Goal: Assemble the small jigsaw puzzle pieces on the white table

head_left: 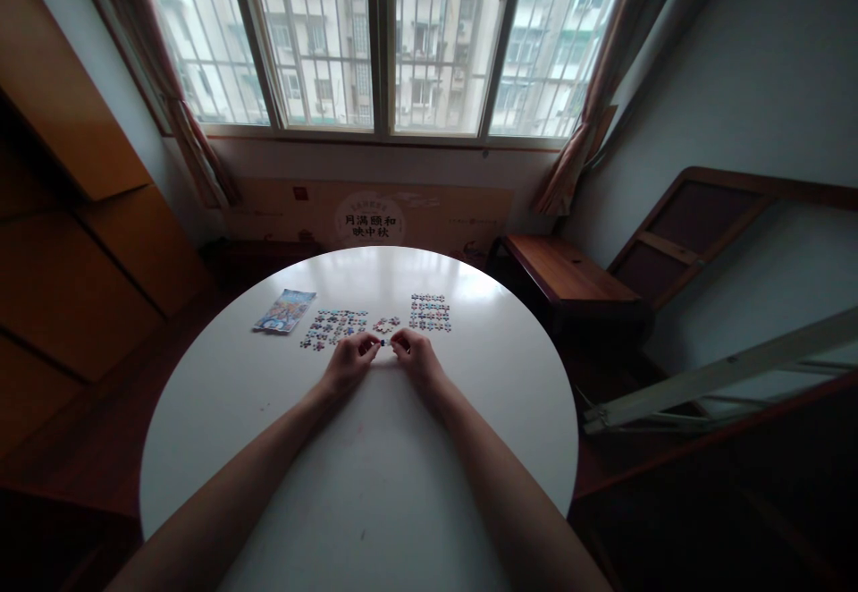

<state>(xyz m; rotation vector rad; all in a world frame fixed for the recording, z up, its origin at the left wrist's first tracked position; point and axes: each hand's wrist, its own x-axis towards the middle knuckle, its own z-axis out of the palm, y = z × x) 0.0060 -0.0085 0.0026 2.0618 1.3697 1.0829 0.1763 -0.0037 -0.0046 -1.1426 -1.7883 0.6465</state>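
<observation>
Both hands meet near the middle of the round white table, fingertips pinched close together. My left hand [352, 359] is closed on a small dark-blue puzzle piece [382, 342]. Just beside it, my right hand [416, 355] is also closed, its fingertips around something pale and tiny that I cannot make out clearly. Right beyond the fingers lies a small joined cluster of puzzle pieces [386, 325]. Loose puzzle pieces [328, 327] are spread in rows to the left, and another group of puzzle pieces [430, 312] sits in rows to the right.
A colourful picture sheet [287, 311] rests on the white table [362, 485], left of the pieces. Behind the table a printed banner [429, 207] stands under the barred window [382, 46]. To the right are a wooden bench [569, 268] and a leaning framed panel [697, 221].
</observation>
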